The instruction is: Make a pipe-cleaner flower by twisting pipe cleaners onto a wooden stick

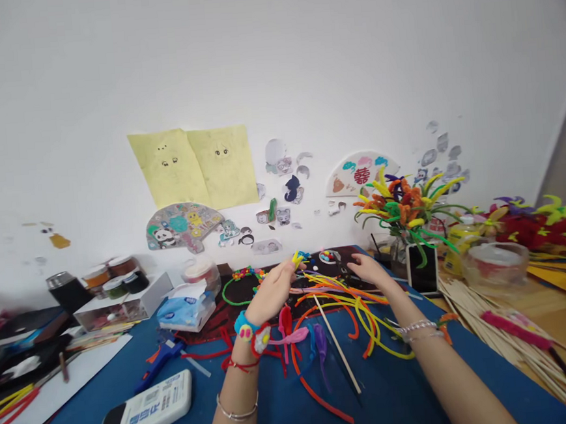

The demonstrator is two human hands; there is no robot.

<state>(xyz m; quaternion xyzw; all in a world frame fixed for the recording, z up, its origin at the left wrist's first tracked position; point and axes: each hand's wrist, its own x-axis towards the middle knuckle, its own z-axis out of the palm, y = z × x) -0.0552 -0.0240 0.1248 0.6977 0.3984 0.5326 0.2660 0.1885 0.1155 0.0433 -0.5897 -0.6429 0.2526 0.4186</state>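
Yellow pipe cleaner (297, 258) pinched in left hand (271, 292), right hand (370, 270) open near the blue mat's far edge (363, 250).

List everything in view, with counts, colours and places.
pipe-cleaner bouquet: 1, yellow, orange and green, in a glass vase by the wall, right
phone: 1, black, upright before the vase
loose pipe cleaners: many, yellow, orange and red, before the hands
wooden stick: 1, pale, among them
wooden skewers: many, pale, far right
tissue pack: 1, blue and white, left of the hands
glue gun: 1, blue, left of the pipe cleaners
remote control: 1, white, near the front edge, left
paint jars: 4, dark, on a white box, back left
paper sheets: 2, yellow, on the wall
left hand: 1, pinching a yellow pipe-cleaner piece
right hand: 1, open above the pipe cleaners
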